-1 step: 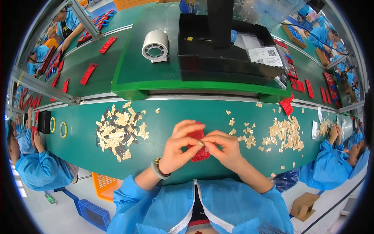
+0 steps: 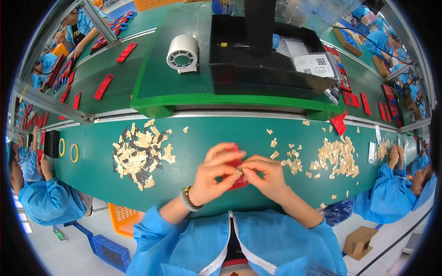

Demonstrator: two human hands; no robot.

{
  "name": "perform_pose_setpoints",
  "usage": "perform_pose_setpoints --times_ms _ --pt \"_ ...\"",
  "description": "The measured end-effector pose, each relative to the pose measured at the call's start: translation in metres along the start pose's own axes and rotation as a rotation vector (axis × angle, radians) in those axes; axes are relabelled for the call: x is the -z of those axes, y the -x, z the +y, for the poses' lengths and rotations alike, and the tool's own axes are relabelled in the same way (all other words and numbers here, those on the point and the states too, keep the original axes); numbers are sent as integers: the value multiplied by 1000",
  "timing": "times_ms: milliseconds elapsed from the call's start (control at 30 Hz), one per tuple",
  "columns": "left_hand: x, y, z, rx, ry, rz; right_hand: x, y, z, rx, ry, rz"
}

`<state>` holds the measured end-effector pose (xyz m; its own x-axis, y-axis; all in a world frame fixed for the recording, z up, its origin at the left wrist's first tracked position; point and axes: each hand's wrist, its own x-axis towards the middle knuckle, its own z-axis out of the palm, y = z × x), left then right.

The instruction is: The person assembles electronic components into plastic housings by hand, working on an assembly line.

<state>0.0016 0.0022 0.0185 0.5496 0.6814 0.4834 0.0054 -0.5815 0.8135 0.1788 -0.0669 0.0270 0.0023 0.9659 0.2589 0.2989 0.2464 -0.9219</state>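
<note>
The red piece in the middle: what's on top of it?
The left hand and right hand meet over the red piece; whether they touch it is unclear. Red shows between and below the fingers, but anything under them is covered.

that person's head carries the fisheye, facing down and forward, close above the left hand [image 2: 208, 178] and right hand [image 2: 267, 175] mid-frame; the green workbench [image 2: 90, 172] bows across, the black bin [image 2: 271, 87] farther, toward the top.
</note>
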Motion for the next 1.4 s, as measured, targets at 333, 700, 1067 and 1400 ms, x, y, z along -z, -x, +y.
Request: perform_pose_setpoints --times_ms 333,700,1067,1400 --pt "1 7 -5 152 197 -99 1 9 -8 33 90 -15" --pt "-17 14 16 -576 -144 -205 38 33 61 -214 420 134" --pt "5 4 -6 -636 -593 52 9 -16 -13 82 240 -238" --pt "2 5 -13 15 -414 -242 5 6 12 1 705 -82"
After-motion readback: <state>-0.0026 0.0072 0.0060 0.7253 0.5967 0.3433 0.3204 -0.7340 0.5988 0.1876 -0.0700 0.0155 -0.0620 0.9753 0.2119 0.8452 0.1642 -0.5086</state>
